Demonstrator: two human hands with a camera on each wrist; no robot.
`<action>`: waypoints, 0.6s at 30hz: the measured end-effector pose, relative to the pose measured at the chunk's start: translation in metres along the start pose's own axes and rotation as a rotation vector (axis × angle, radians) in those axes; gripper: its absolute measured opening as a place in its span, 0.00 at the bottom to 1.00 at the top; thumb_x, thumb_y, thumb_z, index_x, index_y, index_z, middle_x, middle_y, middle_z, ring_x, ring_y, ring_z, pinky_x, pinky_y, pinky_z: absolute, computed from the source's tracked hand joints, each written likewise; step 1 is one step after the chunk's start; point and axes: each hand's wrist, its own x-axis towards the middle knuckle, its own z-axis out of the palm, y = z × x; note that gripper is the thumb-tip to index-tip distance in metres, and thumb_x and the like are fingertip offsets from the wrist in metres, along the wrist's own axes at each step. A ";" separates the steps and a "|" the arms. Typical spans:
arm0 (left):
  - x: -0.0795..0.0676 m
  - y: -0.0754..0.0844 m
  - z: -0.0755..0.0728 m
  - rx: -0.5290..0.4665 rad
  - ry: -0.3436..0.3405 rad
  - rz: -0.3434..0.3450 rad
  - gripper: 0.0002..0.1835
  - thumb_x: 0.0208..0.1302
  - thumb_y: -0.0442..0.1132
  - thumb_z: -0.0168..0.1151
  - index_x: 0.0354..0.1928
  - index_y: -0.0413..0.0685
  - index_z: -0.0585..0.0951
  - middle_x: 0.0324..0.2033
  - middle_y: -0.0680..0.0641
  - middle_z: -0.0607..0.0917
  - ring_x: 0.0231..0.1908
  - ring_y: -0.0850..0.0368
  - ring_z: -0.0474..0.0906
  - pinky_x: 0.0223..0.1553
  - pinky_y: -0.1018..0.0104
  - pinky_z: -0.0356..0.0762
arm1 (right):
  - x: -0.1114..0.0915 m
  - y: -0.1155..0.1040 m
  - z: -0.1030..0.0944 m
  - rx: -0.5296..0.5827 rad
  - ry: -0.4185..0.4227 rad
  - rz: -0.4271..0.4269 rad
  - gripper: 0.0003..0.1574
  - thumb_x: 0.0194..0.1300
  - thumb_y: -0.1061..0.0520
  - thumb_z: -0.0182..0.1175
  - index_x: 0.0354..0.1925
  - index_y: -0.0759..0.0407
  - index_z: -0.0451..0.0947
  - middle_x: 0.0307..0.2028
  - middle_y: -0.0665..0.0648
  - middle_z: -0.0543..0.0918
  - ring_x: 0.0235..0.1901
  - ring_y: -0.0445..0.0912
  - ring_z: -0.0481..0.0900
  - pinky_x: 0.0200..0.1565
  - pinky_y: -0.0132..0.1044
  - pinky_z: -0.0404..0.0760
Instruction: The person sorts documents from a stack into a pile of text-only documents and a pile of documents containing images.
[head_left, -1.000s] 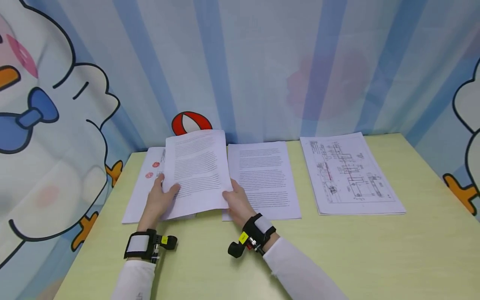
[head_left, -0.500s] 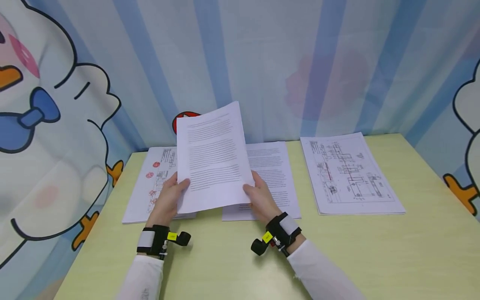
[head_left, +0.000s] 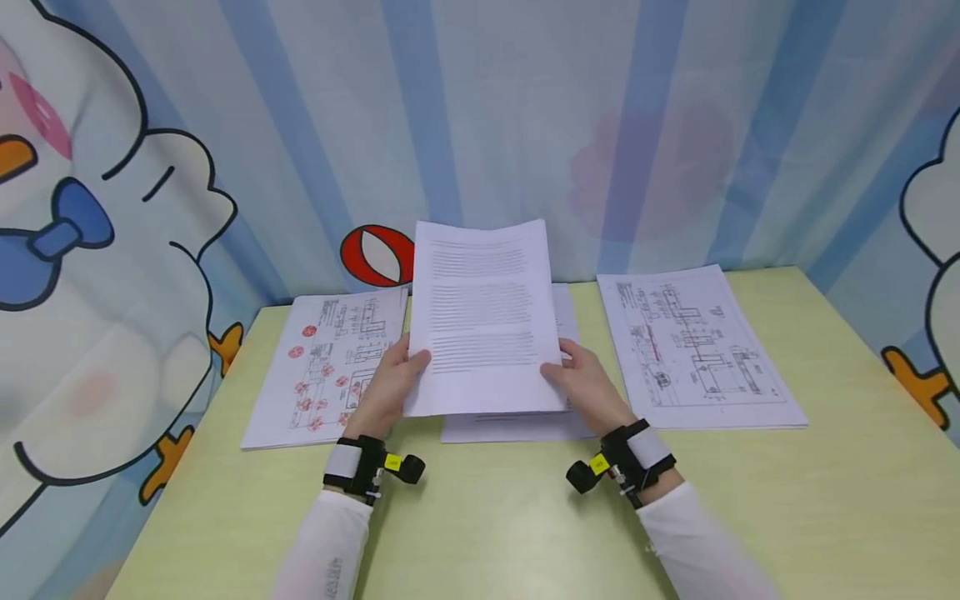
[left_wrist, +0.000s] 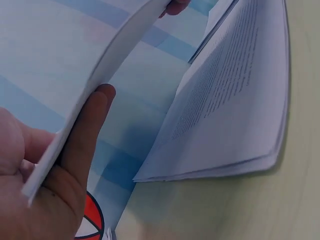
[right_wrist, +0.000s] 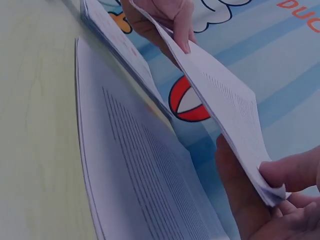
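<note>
A thin stack of printed paper (head_left: 480,317) is held up between my two hands, tilted and slightly bowed. My left hand (head_left: 384,387) pinches its lower left edge, thumb on the printed face and fingers behind. On the lower right edge, my right hand (head_left: 588,383) grips the same way. Both wrist views show a gap between the held sheets and another stack of text pages (left_wrist: 235,100) lying on the table. In the head view that lower stack (head_left: 517,428) is mostly hidden behind the held one.
To the left lies a stack of drawings with red stamps (head_left: 322,367). A stack of technical drawings (head_left: 697,350) lies on the right. The light yellow-green table (head_left: 480,517) meets a striped cartoon curtain (head_left: 510,125) at its back edge.
Both hands have carried the held paper stack rightward, from over the left stack to above the middle one. The stamped drawings on the left have come into full view.
</note>
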 end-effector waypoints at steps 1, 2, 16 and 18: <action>0.001 0.000 0.003 0.011 -0.016 0.002 0.22 0.70 0.40 0.43 0.65 0.56 0.61 0.50 0.46 0.77 0.47 0.51 0.74 0.46 0.59 0.71 | 0.000 0.001 -0.005 -0.014 0.004 0.015 0.32 0.65 0.56 0.50 0.66 0.57 0.55 0.53 0.62 0.74 0.46 0.50 0.75 0.43 0.42 0.76; 0.002 0.001 0.006 0.024 -0.032 0.004 0.22 0.70 0.40 0.43 0.65 0.56 0.61 0.50 0.46 0.77 0.46 0.51 0.74 0.45 0.59 0.71 | 0.000 0.002 -0.010 -0.034 0.005 0.021 0.32 0.65 0.55 0.50 0.65 0.58 0.57 0.52 0.62 0.74 0.45 0.50 0.76 0.42 0.41 0.76; 0.004 -0.003 0.032 0.192 -0.092 -0.091 0.23 0.65 0.33 0.49 0.63 0.47 0.64 0.50 0.45 0.78 0.45 0.53 0.74 0.46 0.60 0.71 | 0.001 0.019 -0.051 -0.294 0.028 -0.022 0.24 0.64 0.56 0.51 0.56 0.67 0.68 0.42 0.64 0.78 0.34 0.49 0.73 0.32 0.34 0.70; 0.005 -0.005 0.033 0.207 -0.066 -0.123 0.23 0.64 0.35 0.53 0.61 0.47 0.66 0.47 0.44 0.79 0.41 0.53 0.76 0.40 0.62 0.74 | 0.003 0.022 -0.053 -0.322 0.041 -0.017 0.23 0.63 0.56 0.52 0.55 0.67 0.69 0.40 0.63 0.78 0.31 0.49 0.71 0.30 0.33 0.68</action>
